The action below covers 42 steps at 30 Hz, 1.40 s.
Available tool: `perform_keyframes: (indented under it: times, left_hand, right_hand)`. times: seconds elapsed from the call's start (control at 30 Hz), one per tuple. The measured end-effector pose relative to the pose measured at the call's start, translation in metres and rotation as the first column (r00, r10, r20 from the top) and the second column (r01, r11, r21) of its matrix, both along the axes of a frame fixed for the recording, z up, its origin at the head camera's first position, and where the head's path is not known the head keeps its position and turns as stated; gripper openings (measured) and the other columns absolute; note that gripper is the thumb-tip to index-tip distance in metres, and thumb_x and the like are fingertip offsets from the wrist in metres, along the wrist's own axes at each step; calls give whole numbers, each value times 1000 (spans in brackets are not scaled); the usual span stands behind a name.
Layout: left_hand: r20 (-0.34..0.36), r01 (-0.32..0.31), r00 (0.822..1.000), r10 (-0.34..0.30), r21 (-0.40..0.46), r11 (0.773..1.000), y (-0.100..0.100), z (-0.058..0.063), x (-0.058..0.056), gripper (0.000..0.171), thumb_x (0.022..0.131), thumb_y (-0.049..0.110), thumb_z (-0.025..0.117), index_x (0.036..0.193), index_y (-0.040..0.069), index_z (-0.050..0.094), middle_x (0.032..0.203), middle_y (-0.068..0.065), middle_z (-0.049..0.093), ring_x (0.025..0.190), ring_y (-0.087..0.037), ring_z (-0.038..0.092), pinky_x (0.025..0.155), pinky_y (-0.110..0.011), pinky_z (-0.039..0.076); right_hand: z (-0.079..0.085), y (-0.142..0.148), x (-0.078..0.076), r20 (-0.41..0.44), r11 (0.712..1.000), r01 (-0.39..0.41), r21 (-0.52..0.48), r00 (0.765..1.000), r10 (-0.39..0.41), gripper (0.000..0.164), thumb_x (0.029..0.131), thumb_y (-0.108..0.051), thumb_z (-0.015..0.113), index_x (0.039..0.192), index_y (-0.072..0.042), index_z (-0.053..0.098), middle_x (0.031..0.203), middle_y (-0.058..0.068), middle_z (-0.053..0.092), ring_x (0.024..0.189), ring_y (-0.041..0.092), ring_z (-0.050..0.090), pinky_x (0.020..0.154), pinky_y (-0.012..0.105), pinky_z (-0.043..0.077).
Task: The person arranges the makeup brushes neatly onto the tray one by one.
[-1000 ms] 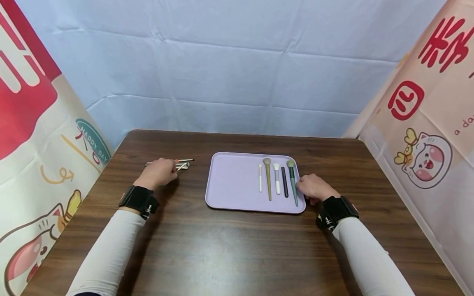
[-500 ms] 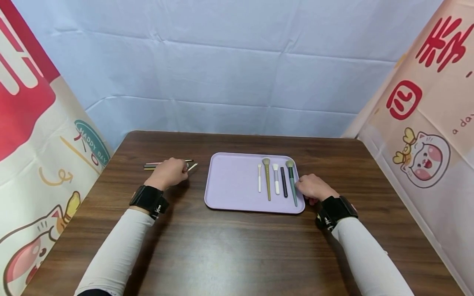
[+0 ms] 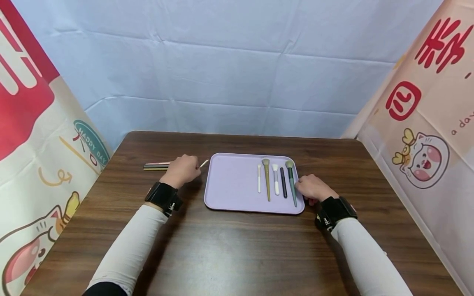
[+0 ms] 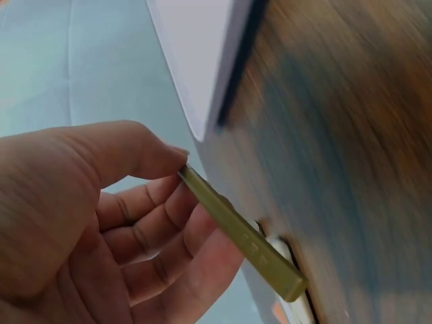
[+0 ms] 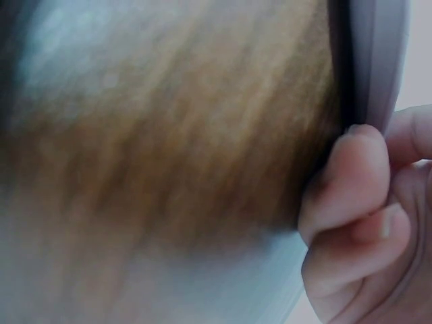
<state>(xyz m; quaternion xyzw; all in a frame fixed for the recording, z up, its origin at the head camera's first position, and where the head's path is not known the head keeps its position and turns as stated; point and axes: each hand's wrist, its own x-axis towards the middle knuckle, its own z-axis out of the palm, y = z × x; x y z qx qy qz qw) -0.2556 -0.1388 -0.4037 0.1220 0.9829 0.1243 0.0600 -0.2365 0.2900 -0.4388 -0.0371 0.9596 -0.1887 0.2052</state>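
Note:
My left hand [image 3: 182,170] pinches a makeup brush with an olive-gold handle [image 4: 239,233] between thumb and fingers. Its pale tip [image 3: 204,163] points toward the left rim of the lilac tray [image 3: 229,185]. At the tray's right side, my right hand [image 3: 314,188] grips the rim, fingers curled against the edge in the right wrist view. Several brushes lie side by side on the tray's right half: a thin white one [image 3: 259,179], a gold one [image 3: 267,181], a white-and-grey one [image 3: 276,181], a black-handled one [image 3: 283,183] and a green one [image 3: 291,183].
More thin brushes [image 3: 155,166] lie on the brown wooden table [image 3: 237,250] to the left, partly hidden behind my left hand. A pale blue cloth [image 3: 222,74] hangs behind the table, and printed cloths stand along both sides.
My left hand has moved right, away from the loose brushes toward the tray, carrying the pinched brush. My right hand stays at the tray's right rim.

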Motion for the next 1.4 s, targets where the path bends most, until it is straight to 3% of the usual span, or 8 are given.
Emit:
perform_keyframes:
  times: [0.17,0.47,0.67,0.9,1.4]
  left_hand:
    - [6,-28,1000,28,-12,1000,14,3,-2,18,98,18,61,83,8,64,74,-6,61,65,-23,57,66,-47,48]
    - [-6,11,1000,-11,-12,1000,38,4,-5,26,98,18,62,74,9,57,65,-2,48,62,-20,50,57,-34,39]
    - [14,13,1000,-13,1,1000,51,5,-6,32,98,16,61,67,10,54,61,-1,49,58,-19,52,54,-32,40]
    - [21,2,1000,-3,9,1000,63,5,-8,20,98,16,63,80,7,67,71,-5,63,60,-19,55,54,-31,42]
    - [30,30,999,-31,43,999,86,3,-8,20,100,12,59,83,5,65,77,-8,61,61,-19,52,57,-31,42]
  right_hand:
    - [0,0,0,-3,1000,-3,-1,1000,3,36,101,-18,36,79,-2,59,62,10,56,48,21,61,47,33,52]
    - [0,0,0,8,1000,-1,-10,1000,1,35,101,-18,36,82,-1,60,63,10,56,49,21,61,48,33,52]
    - [0,1,0,16,1000,3,-12,1000,-3,34,101,-18,36,84,-1,60,65,11,57,50,21,61,48,33,52]
    - [-1,0,0,30,1000,27,-13,999,-27,34,101,-19,37,83,-2,59,65,11,57,51,22,61,49,33,52]
    - [0,0,0,29,999,33,-14,999,-33,33,101,-19,37,84,-1,59,66,11,57,51,22,60,48,33,52]
